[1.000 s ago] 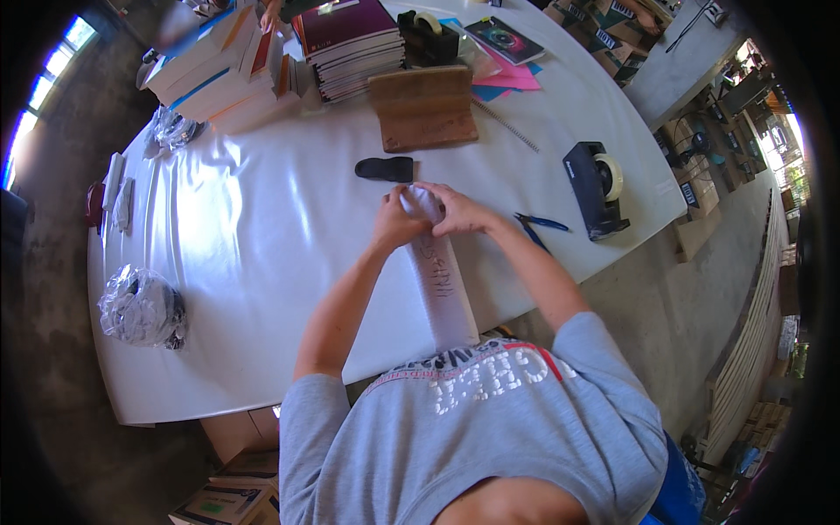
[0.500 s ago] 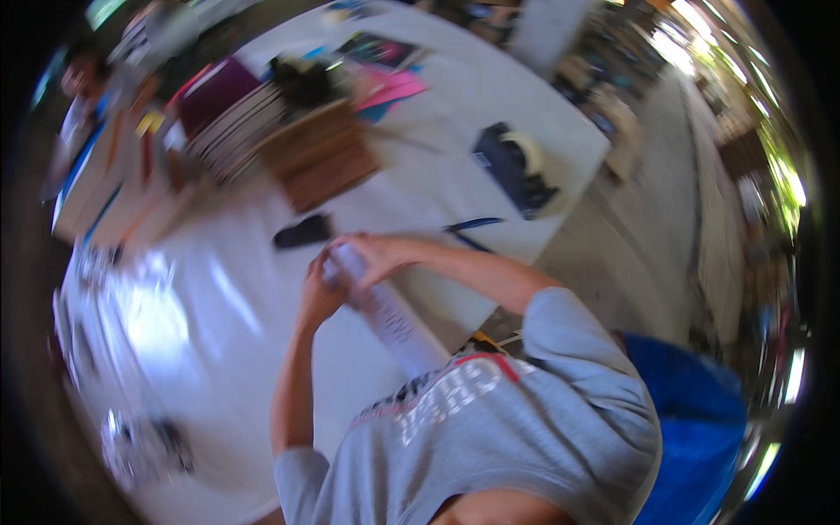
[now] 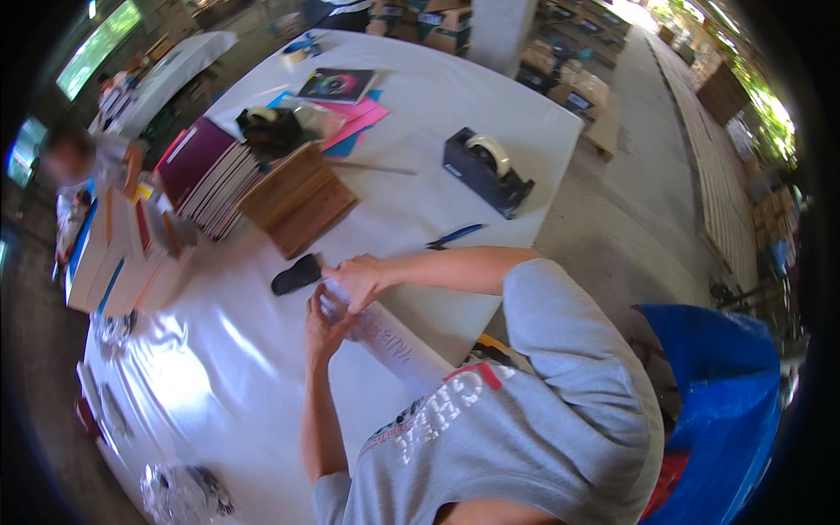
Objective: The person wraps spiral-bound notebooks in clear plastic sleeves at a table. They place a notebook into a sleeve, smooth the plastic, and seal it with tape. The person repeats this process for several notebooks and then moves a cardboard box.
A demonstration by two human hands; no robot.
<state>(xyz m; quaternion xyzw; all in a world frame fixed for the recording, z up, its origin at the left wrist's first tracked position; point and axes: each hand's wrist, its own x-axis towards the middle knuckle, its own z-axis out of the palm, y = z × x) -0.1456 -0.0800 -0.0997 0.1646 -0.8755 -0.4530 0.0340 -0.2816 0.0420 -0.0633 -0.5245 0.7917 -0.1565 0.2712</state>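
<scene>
A long, narrow white package (image 3: 394, 343) with handwriting along its side lies slantwise between the table and my grey shirt. At its far end, my left hand (image 3: 326, 317) is closed around the near-left side. From the right, my right hand (image 3: 359, 282) reaches over the same end, fingers bent down onto it. Both hands nearly touch, and what lies under the fingertips is partly hidden. Just beyond my fingers rests a small black rounded object (image 3: 296, 275). Behind that is a brown wooden stand (image 3: 302, 201).
A tape dispenser (image 3: 490, 175) and blue-handled snips (image 3: 457, 235) lie to the right on the white table (image 3: 420, 105). Maroon-covered books (image 3: 206, 166) are stacked far left, near a person (image 3: 74, 184) behind more book stacks (image 3: 131, 262). Crumpled clear plastic (image 3: 179, 494) lies near left.
The view has steadied and shifted, so the table's objects sit differently in it. Both hands stay at the package's far end, with the fingers slightly rearranged.
</scene>
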